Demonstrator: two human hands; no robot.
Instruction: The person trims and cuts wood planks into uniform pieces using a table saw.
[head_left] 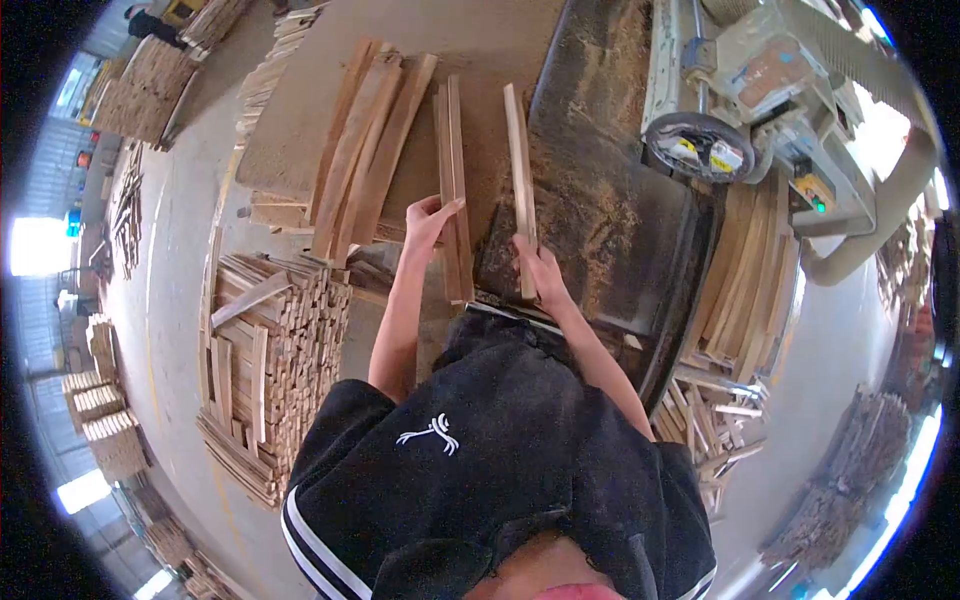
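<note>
My left hand point(430, 222) is closed at the edge of a narrow pair of wooden strips point(455, 190) that lie side by side, thumb on top. To the right, my right hand point(540, 268) grips the lower part of a single light wooden strip point(519, 160), which points away from me over the edge of the dark, sawdust-covered machine table point(600, 225). Left of both hands, several longer boards point(365, 150) lie fanned on a brown surface point(290, 135).
A machine with a black wheel point(698, 147) stands at the upper right. Stacked boards point(745, 275) are beside the machine table. A big wood stack point(300, 360) is at my left. Far off at the upper left, a person point(150, 27) stands by more wood.
</note>
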